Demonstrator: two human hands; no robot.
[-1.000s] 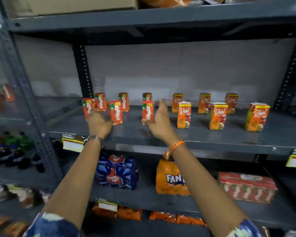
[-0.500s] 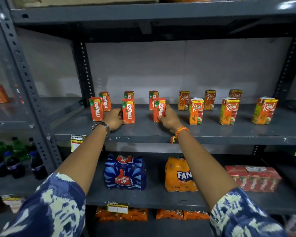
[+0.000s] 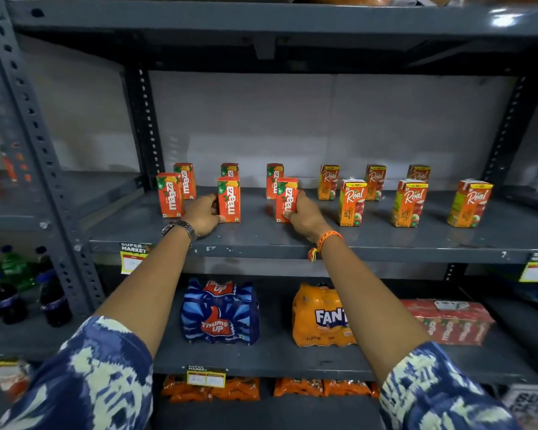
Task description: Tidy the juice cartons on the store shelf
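Note:
Orange Maaza juice cartons stand in two loose rows on the left half of the grey middle shelf (image 3: 385,240). My left hand (image 3: 203,217) grips the left side of the front middle Maaza carton (image 3: 229,199). My right hand (image 3: 305,215) holds the front right Maaza carton (image 3: 287,200), which leans slightly. Another front Maaza carton (image 3: 169,194) stands alone at the far left, with three more behind. Several Real apple juice cartons (image 3: 351,202) stand spread out on the right half.
A perforated grey upright (image 3: 38,144) borders the shelf on the left. Below sit a blue Thums Up pack (image 3: 219,311), an orange Fanta pack (image 3: 322,316) and a red carton multipack (image 3: 451,321). Dark bottles (image 3: 7,293) stand in the left bay. The shelf above hangs low.
Both hands went from open and reaching to closed on the two front Maaza cartons. The view has come closer to the shelf.

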